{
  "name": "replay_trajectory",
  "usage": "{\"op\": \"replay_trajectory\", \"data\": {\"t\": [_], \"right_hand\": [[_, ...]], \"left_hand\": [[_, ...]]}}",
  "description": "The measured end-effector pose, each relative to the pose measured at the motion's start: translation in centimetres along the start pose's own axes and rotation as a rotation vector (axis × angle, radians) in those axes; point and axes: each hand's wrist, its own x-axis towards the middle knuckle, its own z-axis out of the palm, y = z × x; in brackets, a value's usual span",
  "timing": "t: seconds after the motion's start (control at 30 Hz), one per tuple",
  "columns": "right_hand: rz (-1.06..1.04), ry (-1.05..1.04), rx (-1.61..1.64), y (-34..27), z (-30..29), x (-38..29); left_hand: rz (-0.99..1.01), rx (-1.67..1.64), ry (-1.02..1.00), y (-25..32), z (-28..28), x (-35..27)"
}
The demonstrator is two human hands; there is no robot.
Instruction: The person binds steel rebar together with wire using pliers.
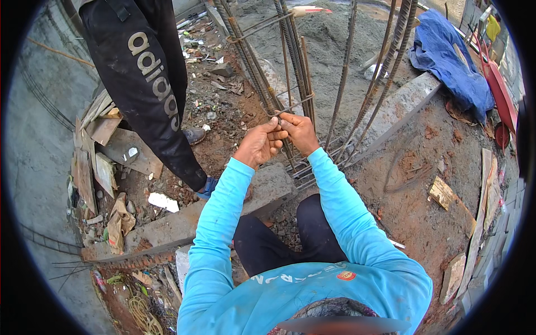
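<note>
Upright ribbed steel rebars rise from the concrete in front of me, with square wire stirrups around them. My right hand pinches the near corner of the lower stirrup, thumb and forefinger close together. Right beside it, my left hand has its palm partly turned up and its fingers curled, with the thumb tip near the same corner. Any thin tie wire between the fingertips is too small to make out. More bare rebars stand just to the right.
Another person in dark trousers stands at left, close to the rebars. Concrete beams run to both sides. Broken boards lie at left. A blue tarpaulin and red wheelbarrow are at upper right; loose wire lies on the soil.
</note>
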Motion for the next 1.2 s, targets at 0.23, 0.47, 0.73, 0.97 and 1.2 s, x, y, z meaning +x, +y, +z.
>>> {"op": "replay_trajectory", "data": {"t": [0.23, 0.47, 0.73, 0.97, 1.2], "right_hand": [[0.118, -0.067, 0.057, -0.6, -0.8, 0.0], [0.13, -0.168, 0.07, -1.3, -1.8, 0.5], [0.177, -0.018, 0.082, -2.5, -0.1, 0.9], [0.55, -0.05, 0.426, -3.4, 0.7, 2.0], [0.378, -0.015, 0.836, -2.7, 0.6, 0.6]], "left_hand": [[-0.062, -0.059, 0.071, 0.3, -0.1, 0.2], [-0.034, 0.087, -0.018, -0.1, 1.1, -0.2], [0.208, 0.608, -0.052, 0.4, 0.0, -4.0], [0.215, 0.727, 0.038, 0.7, -0.1, -7.4], [0.577, 1.16, 0.067, -0.6, 2.3, -5.0]]}}
